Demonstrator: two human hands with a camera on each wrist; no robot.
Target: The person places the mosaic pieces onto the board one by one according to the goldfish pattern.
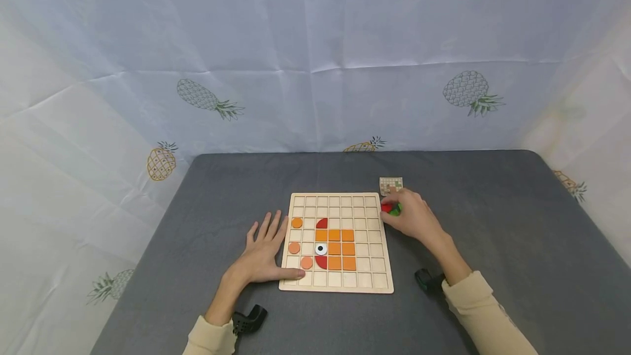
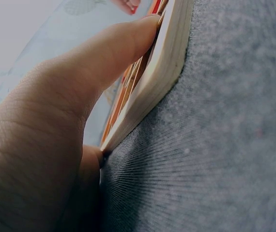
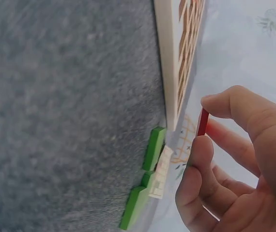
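Observation:
A wooden grid board (image 1: 336, 290) lies on the table. My left hand (image 1: 263, 259) spreads its fingers along the board's left side, the thumb resting on its lower left corner. In the right wrist view, my right hand (image 3: 239, 159) pinches a thin red piece (image 3: 203, 122) between thumb and fingers, beside the board's right edge. Green pieces (image 3: 154, 147) lie on the cloth near that hand. On the board sit a block of orange squares (image 1: 334, 248), two red quarter-round pieces (image 1: 322, 224), a white eye disc (image 1: 320, 248), an orange disc (image 1: 297, 223) and two salmon discs (image 1: 294, 247).
A small pattern card (image 1: 391, 183) lies beyond the board's upper right corner, partly behind my right hand. Dark grey cloth (image 1: 236, 190) covers the table. Behind it hangs a pale curtain (image 1: 315, 108) with pineapple prints. Black straps with mounts (image 1: 250, 319) sit at both wrists.

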